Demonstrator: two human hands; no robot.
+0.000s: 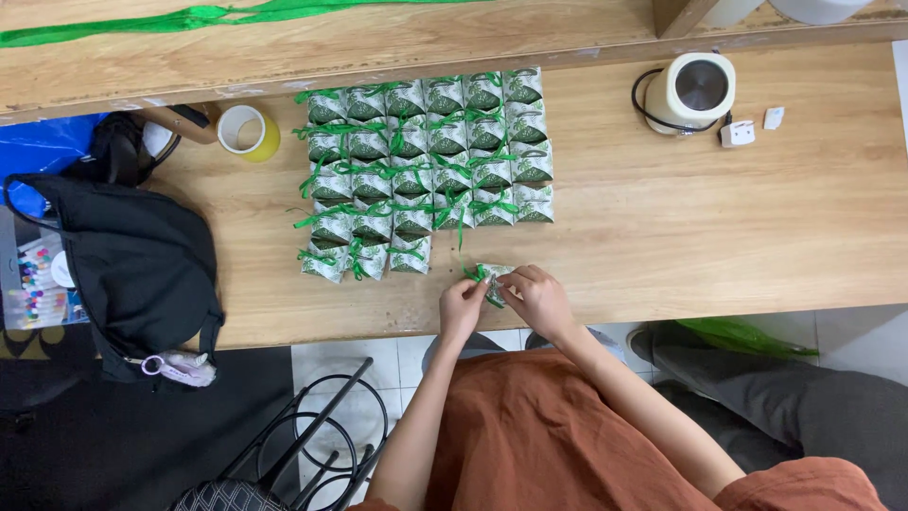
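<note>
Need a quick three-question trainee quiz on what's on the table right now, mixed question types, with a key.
1. True or false: both hands are on one small green-and-white box at the table's near edge.
2. Where does the white kettle stand relative to the block of finished boxes? A) to its left B) to its right C) on top of it
3. Fill in: the front row of the block holds ___ boxes.

Key
1. True: the left hand and right hand both grip it, at its green ribbon.
2. B, apart from them on the wooden table.
3. Three.
</note>
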